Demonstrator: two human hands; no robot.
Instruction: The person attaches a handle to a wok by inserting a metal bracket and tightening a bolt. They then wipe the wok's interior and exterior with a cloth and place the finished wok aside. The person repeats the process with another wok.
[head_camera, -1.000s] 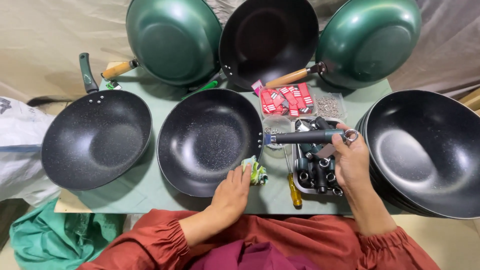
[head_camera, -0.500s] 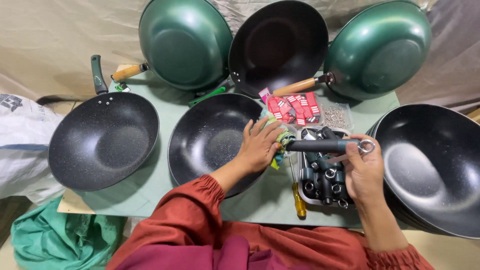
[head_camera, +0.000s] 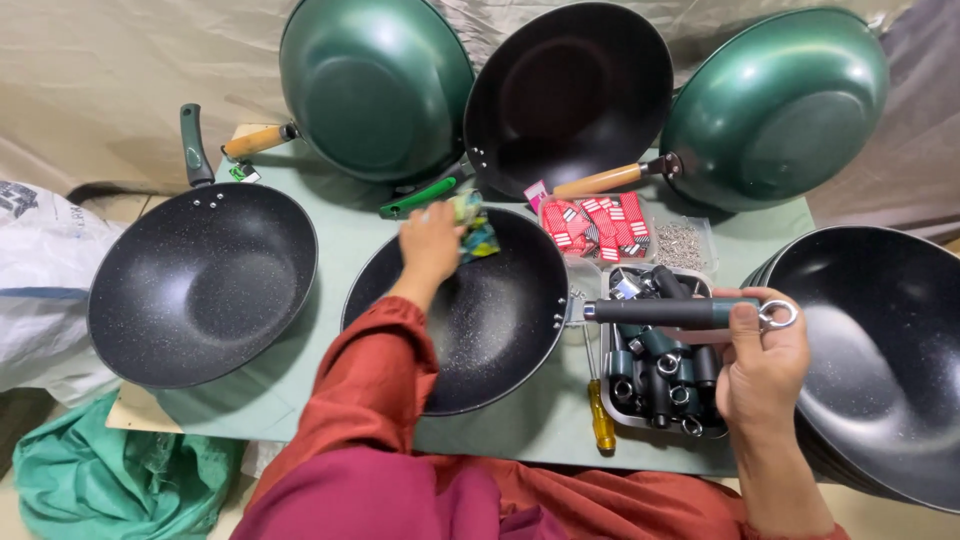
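The right hand (head_camera: 765, 365) closes around the dark handle (head_camera: 672, 312), whose long axis runs leftward to the black wok (head_camera: 480, 320) at frame centre. The left hand (head_camera: 432, 245), nearer the wok's far rim, pinches a green-yellow cloth (head_camera: 474, 228).

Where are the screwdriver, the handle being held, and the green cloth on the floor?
Screwdriver (head_camera: 601, 425): head view, on its yellow grip.
Handle (head_camera: 665, 312): head view, on the dark shaft left of the right hand (head_camera: 765, 365).
Green cloth (head_camera: 95, 478): head view, on its crumpled middle.

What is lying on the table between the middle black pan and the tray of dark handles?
In the head view, a yellow-handled screwdriver lies on the table between the middle black pan and the tray of dark handles.
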